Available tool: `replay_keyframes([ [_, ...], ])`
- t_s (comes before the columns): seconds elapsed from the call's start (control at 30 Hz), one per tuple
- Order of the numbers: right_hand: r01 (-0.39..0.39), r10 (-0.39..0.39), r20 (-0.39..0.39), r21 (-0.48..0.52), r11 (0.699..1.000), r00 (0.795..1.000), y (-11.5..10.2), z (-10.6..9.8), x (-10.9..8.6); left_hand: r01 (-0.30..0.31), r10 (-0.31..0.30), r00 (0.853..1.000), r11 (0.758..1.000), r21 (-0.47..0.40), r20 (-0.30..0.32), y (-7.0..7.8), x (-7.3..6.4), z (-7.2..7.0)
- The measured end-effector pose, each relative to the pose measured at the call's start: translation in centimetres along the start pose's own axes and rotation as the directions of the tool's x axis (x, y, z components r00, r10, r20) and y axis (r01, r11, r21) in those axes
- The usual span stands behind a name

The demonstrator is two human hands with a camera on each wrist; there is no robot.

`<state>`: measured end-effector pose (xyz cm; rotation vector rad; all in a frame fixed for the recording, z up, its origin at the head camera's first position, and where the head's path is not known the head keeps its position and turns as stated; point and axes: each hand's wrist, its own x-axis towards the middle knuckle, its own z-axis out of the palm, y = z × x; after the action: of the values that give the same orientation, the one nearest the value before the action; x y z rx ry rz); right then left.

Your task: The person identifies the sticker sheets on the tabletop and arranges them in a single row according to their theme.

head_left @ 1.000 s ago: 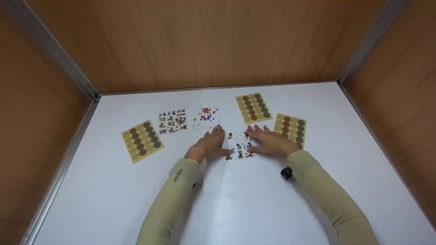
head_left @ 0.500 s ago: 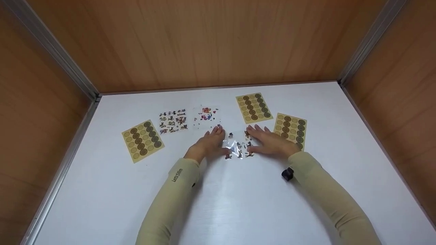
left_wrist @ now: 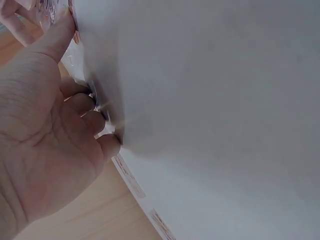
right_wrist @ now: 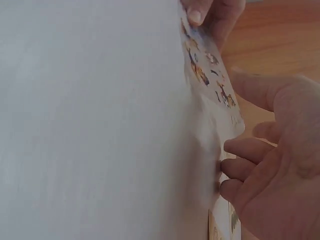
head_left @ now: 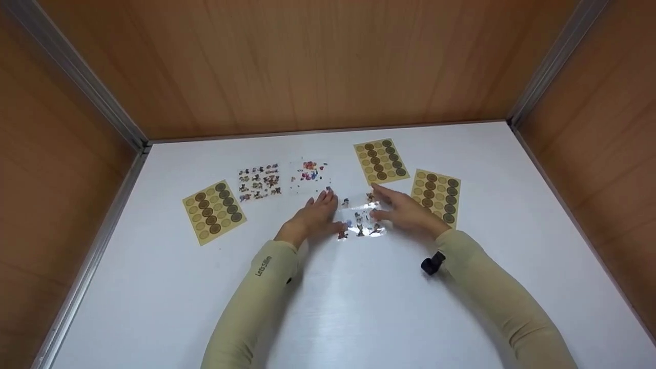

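Note:
A clear sticker sheet (head_left: pixel 360 225) with small cartoon figures lies on the white table between both hands. My left hand (head_left: pixel 311 216) rests at its left edge with fingers spread, the thumb (left_wrist: pixel 62 35) pressing on the sheet's near left part. Over the right edge, my right hand (head_left: pixel 408 210) hovers with fingers extended, and its thumb overlaps the sheet in the head view. Seen from the right wrist, the sheet's corner (right_wrist: pixel 239 125) lies beside the thumb and the other fingers (right_wrist: pixel 240 167) touch down near the table. Glare covers part of the sheet.
Another figure sticker sheet (head_left: pixel 260 183) and a clear sheet of small colourful stickers (head_left: pixel 310 174) lie farther back. Tan sheets of round stickers lie at the left (head_left: pixel 214 212), back right (head_left: pixel 382 161) and right (head_left: pixel 435 197), the last partly behind the right hand. Wooden walls (head_left: pixel 328 66) enclose the table.
The right hand has lifted slightly and its fingers have drawn closer together. Glare across the clear sheet has shifted and grown. The left hand has stayed in place.

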<state>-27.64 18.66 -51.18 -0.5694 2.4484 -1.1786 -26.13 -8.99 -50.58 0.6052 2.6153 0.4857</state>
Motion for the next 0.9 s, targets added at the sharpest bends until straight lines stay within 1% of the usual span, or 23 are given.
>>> replay_keyframes([
  [0.07, 0.009, -0.008, -0.006, 0.113, 0.994, 1.0, -0.11, -0.05, 0.17, -0.005, 0.005, 1.0, 1.0, 0.0, -0.007, -0.03, -0.05, 0.07],
  [0.17, 0.017, -0.011, -0.026, 0.25, 0.968, 1.0, -0.2, -0.11, 0.43, -0.01, 0.01, 1.0, 1.0, 0.001, -0.022, -0.03, -0.05, 0.17],
  [0.2, 0.014, -0.005, -0.031, 0.294, 0.956, 1.0, -0.25, -0.11, 0.5, -0.01, 0.01, 1.0, 1.0, -0.002, -0.027, -0.02, -0.04, 0.2],
  [0.23, 0.004, 0.01, -0.037, 0.355, 0.935, 0.999, -0.3, -0.09, 0.57, -0.008, 0.007, 0.999, 1.0, -0.007, -0.033, -0.02, -0.03, 0.24],
  [0.27, -0.014, 0.034, -0.039, 0.43, 0.903, 0.999, -0.34, -0.04, 0.61, -0.003, 0.003, 0.999, 1.0, -0.012, -0.038, -0.02, -0.02, 0.28],
  [0.3, -0.037, 0.067, -0.04, 0.51, 0.859, 0.997, -0.44, 0.01, 0.6, 0.003, -0.004, 0.999, 1.0, -0.021, -0.042, -0.01, -0.02, 0.32],
  [0.33, -0.061, 0.102, -0.036, 0.596, 0.8, 0.994, -0.54, 0.06, 0.57, 0.01, -0.012, 0.999, 1.0, -0.028, -0.048, -0.02, -0.03, 0.36],
  [0.37, -0.083, 0.143, -0.031, 0.686, 0.723, 0.989, -0.62, 0.12, 0.54, 0.018, -0.02, 0.998, 0.999, -0.039, -0.053, -0.02, -0.04, 0.4],
  [0.43, -0.109, 0.213, -0.012, 0.831, 0.545, 0.977, -0.71, 0.19, 0.47, 0.026, -0.029, 0.998, 0.998, -0.054, -0.059, 0.04, -0.05, 0.45],
  [0.47, -0.119, 0.241, 0.001, 0.871, 0.477, 0.971, -0.73, 0.19, 0.4, 0.027, -0.031, 0.998, 0.998, -0.061, -0.061, 0.08, -0.05, 0.47],
  [0.5, -0.126, 0.257, 0.01, 0.89, 0.439, 0.966, -0.72, 0.19, 0.35, 0.026, -0.03, 0.998, 0.998, -0.062, -0.063, 0.12, -0.06, 0.45],
  [0.53, -0.131, 0.266, 0.018, 0.901, 0.413, 0.964, -0.68, 0.22, 0.35, 0.025, -0.029, 0.998, 0.998, -0.061, -0.064, 0.15, -0.08, 0.42],
  [0.57, -0.138, 0.27, 0.026, 0.904, 0.404, 0.963, -0.64, 0.25, 0.36, 0.023, -0.027, 0.997, 0.998, -0.064, -0.067, 0.18, -0.12, 0.4],
  [0.6, -0.146, 0.268, 0.035, 0.9, 0.41, 0.963, -0.61, 0.28, 0.36, 0.019, -0.024, 0.997, 0.998, -0.064, -0.071, 0.21, -0.16, 0.36],
  [0.67, -0.165, 0.255, 0.054, 0.885, 0.435, 0.965, -0.61, 0.44, 0.46, 0.017, -0.023, 0.996, 0.997, -0.07, -0.081, 0.22, -0.33, 0.32],
  [0.7, -0.17, 0.248, 0.063, 0.881, 0.441, 0.967, -0.61, 0.51, 0.5, 0.015, -0.022, 0.996, 0.997, -0.073, -0.086, 0.23, -0.41, 0.31],
  [0.9, -0.182, 0.204, 0.099, 0.879, 0.441, 0.974, -0.45, 0.8, 0.69, 0.02, -0.03, 0.993, 0.995, -0.094, -0.115, 0.44, -0.45, 0.5],
])
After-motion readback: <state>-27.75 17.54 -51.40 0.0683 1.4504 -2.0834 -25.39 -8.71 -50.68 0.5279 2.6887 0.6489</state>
